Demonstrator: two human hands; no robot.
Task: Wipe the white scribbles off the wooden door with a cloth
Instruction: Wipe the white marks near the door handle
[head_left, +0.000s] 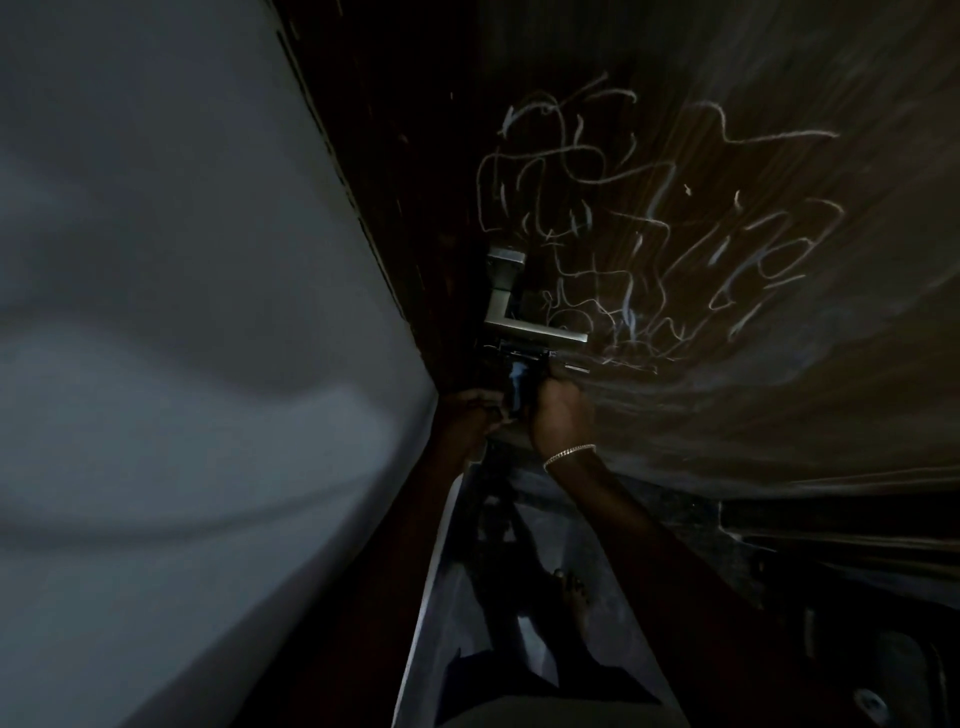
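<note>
The dark wooden door (779, 364) fills the right half of the head view. White scribbles (649, 234) cover it to the right of and above a silver lever handle (524, 322). Just below the handle, my two hands meet around a small dark object with a bluish sheen (519, 384), too dim to identify. My right hand (563, 415), with a bracelet on its wrist, has its fingers curled round the object's right side, close to the door. My left hand (467, 415) has its fingers curled at the object's left side. No cloth can be made out.
A pale grey wall (182, 364) takes up the left half and meets the dark door frame (395, 218). Below lie the floor and my bare foot (571, 592). Dim, unclear objects sit at the bottom right (872, 696).
</note>
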